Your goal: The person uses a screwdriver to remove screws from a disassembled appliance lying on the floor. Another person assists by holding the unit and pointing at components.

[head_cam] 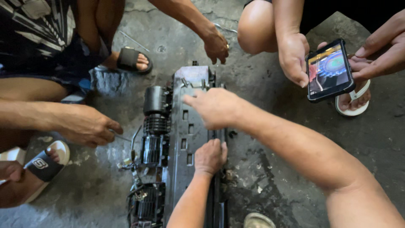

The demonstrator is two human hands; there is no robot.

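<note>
Resting flat on the black plastic housing, the left hand grips nothing; the right hand points, index extended. Housing lies mid-floor, motor assembly exposed, wiring loose, dismantling evidently incomplete.

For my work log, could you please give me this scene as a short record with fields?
floor: concrete floor
main thing: long black machine unit lying flat, wires at its near end
left hand: left hand curled on the unit's right edge
right hand: right hand over the unit, index finger pointing left
others: co-worker's hand with thin tool; two hands holding a phone
</note>
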